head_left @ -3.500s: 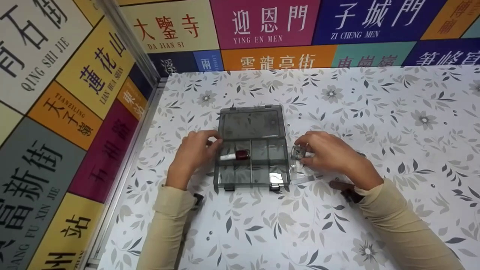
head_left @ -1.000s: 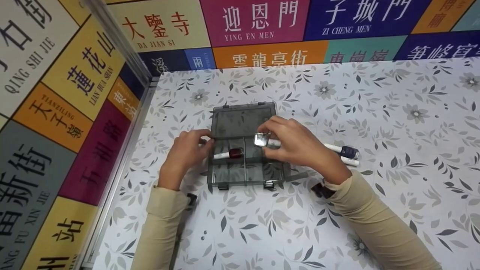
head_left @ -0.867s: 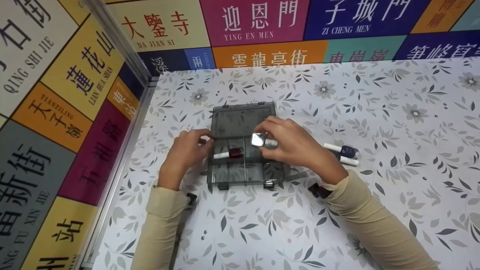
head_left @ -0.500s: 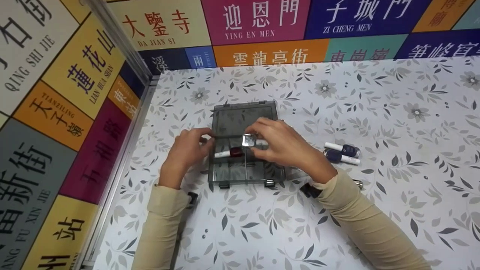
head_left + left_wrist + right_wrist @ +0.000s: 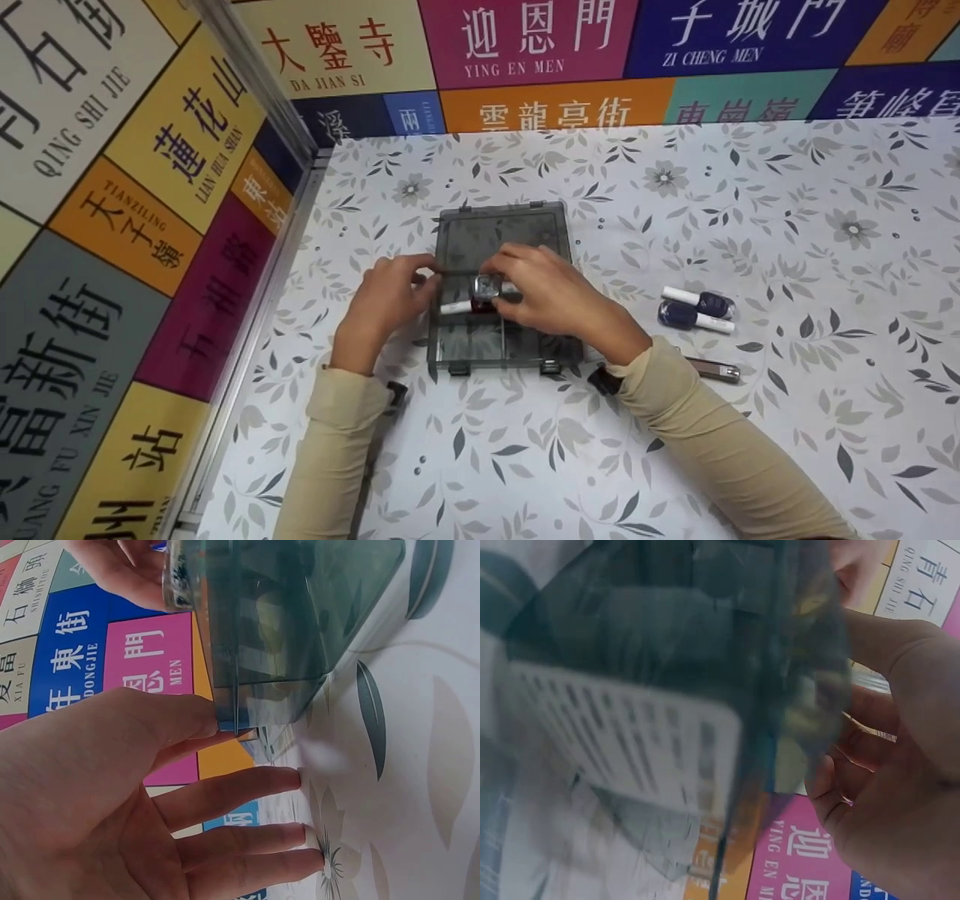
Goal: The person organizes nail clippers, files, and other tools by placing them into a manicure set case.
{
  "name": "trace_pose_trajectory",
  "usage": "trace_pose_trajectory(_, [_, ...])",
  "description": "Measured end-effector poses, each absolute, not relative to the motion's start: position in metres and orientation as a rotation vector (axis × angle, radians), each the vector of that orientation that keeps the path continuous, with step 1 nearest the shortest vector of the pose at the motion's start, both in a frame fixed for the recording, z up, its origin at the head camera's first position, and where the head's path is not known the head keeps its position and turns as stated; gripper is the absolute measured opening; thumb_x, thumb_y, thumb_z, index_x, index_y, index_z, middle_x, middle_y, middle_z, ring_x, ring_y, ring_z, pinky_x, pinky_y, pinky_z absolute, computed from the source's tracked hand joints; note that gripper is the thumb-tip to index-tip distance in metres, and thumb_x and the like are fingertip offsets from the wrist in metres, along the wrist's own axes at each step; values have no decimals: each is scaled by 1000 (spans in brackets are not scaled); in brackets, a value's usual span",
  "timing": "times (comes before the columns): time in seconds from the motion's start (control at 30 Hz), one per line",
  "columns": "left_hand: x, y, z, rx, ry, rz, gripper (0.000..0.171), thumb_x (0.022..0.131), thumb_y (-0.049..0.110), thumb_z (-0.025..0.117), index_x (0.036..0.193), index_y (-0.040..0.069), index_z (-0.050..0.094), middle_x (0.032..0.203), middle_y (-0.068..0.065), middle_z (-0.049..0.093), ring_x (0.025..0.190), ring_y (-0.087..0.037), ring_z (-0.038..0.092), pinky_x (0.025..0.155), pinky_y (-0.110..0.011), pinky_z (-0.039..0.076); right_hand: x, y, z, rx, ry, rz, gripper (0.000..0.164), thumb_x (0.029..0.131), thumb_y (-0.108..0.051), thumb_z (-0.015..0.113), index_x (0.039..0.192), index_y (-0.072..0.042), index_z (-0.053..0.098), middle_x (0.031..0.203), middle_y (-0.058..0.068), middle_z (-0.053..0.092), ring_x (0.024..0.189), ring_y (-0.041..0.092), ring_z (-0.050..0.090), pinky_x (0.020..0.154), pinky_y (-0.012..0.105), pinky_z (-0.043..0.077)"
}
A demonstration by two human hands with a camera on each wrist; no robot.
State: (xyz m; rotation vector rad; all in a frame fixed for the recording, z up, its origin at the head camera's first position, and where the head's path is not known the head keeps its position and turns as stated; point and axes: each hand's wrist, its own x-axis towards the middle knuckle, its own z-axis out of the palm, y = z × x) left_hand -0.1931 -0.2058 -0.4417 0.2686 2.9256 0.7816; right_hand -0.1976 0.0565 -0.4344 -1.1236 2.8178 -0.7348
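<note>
Head view: right hand pinching square bottle over open grey box; left hand pinching its edge. Left wrist: remaining fingers outstretched.

This looks like an indoor booth or studio corner, though its exact use cannot be told: a flat back wall of multicoloured rectangles printed with Chinese characters and romanised names meets a similarly printed left wall at a silver metal post, bordering a white counter patterned with grey leaves and flowers.
</note>
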Motion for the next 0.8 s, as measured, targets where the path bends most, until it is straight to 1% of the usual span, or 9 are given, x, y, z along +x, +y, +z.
trace_pose_trajectory(0.13, [-194, -205, -442, 272, 2925, 783, 22, 105, 25, 68, 123, 21, 80, 128, -11, 80, 116, -32, 78, 94, -52, 62, -200, 49, -437, -1142, 2804, -727, 41, 95, -21, 81, 134, -10, 72, 132, 8, 71, 122, 30, 69, 105, 51, 51])
trace_pose_trajectory(0.23, [-195, -204, -442, 265, 2927, 776, 22, 105, 25, 68, 123, 20, 80, 128, -11, 80, 116, -32, 79, 93, -52, 62, -200, 43, -438, -1130, 2791, -722, 43, 98, -22, 80, 138, -12, 71, 137, 8, 70, 129, 30, 67, 112, 56, 49])
trace_pose_trajectory(0.33, [-194, -205, -442, 272, 2936, 763, 21, 106, 25, 68, 122, 21, 80, 127, -12, 80, 115, -32, 79, 92, -52, 63, -200, 40, -438, -1135, 2779, -742, 47, 100, -23, 79, 145, -15, 67, 143, 8, 67, 133, 31, 65, 114, 59, 48])
trace_pose_trajectory(0.47, [-193, -204, -442, 293, 2946, 757, 20, 106, 25, 67, 120, 21, 80, 125, -12, 81, 114, -32, 79, 90, -51, 63, -200, 40, -439, -1160, 2770, -780, 51, 100, -22, 79, 149, -17, 64, 145, 8, 65, 132, 32, 65, 110, 56, 52])
trace_pose_trajectory(0.6, [-193, -204, -442, 297, 2945, 758, 19, 106, 24, 67, 120, 21, 80, 125, -12, 81, 115, -32, 79, 90, -52, 63, -200, 45, -440, -1145, 2775, -769, 45, 101, -21, 78, 145, -15, 68, 144, 9, 66, 132, 33, 65, 111, 55, 53])
trace_pose_trajectory(0.8, [-194, -204, -443, 294, 2941, 756, 20, 106, 23, 67, 120, 20, 80, 127, -12, 80, 116, -32, 79, 92, -52, 63, -201, 49, -441, -1109, 2767, -765, 38, 101, -20, 77, 139, -14, 72, 146, 12, 67, 140, 35, 62, 118, 56, 48])
